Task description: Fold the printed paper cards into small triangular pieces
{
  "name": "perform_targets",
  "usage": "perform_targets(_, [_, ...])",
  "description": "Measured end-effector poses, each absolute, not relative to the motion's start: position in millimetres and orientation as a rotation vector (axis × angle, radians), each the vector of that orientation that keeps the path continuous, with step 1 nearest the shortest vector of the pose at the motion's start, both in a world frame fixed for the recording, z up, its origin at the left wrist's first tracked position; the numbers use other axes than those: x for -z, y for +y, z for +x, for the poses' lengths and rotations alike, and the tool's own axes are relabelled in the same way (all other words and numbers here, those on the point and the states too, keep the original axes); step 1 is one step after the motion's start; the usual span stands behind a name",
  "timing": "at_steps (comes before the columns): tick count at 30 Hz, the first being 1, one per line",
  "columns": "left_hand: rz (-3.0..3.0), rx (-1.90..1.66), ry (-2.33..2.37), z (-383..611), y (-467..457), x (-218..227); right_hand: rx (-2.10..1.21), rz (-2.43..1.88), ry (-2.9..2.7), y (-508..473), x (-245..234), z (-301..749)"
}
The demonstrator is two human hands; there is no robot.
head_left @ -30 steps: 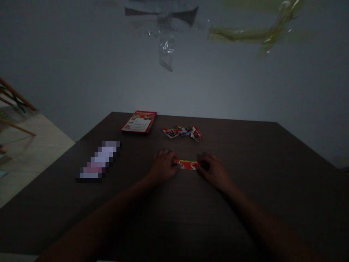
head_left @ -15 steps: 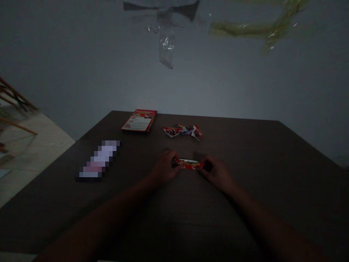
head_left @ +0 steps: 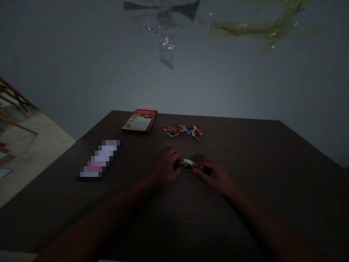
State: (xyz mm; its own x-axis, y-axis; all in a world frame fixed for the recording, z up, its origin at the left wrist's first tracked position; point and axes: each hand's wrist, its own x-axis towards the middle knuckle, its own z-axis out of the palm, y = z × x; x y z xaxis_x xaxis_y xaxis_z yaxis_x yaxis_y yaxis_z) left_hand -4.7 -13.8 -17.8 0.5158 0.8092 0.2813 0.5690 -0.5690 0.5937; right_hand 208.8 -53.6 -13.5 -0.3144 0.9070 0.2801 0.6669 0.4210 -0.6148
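Observation:
Between my two hands is a small folded piece of red and white printed paper (head_left: 188, 163), low over the table. My left hand (head_left: 167, 166) pinches its left end between thumb and fingers. The right end is gripped the same way by my right hand (head_left: 215, 174), whose fingers cover part of it. Beyond the hands lie several folded paper pieces (head_left: 183, 130), red, white and blue, close together on the dark wooden table (head_left: 259, 153).
A stack of red and white printed sheets (head_left: 140, 120) lies at the table's back left. A pixelated phone-shaped object (head_left: 100, 160) rests at the left. The wall (head_left: 231, 80) behind the table carries strips of tape (head_left: 242, 29).
The paper has turned in my hands: its broad red side faced me before, and now a narrower, mostly white part shows. My right fingers have moved slightly inward along it.

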Motion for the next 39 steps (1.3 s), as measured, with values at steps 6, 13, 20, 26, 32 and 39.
perform_targets(6, [2.354, -0.749, 1.083, -5, -17, 15, -0.497, -1.293, -2.110, -54, 12, 208])
perform_targets(13, [2.328, -0.733, 1.065, -4, -18, 12, -0.528, -1.263, -2.110, -54, 10, 209])
perform_targets(20, [2.315, -0.832, 1.046, -3, -18, 13, -0.539, -1.246, -2.070, -56, 9, 208])
perform_targets(26, [2.289, -0.959, 1.200, -3, -16, 15, -0.536, -1.335, -1.968, -55, 14, 209])
perform_targets(32, [2.144, -0.848, 1.527, -1, -18, 16, -0.635, -1.419, -1.914, -52, 16, 208])
perform_targets(39, [2.187, -0.600, 1.512, 6, -24, 14, -0.755, -1.303, -1.990, -57, 12, 203])
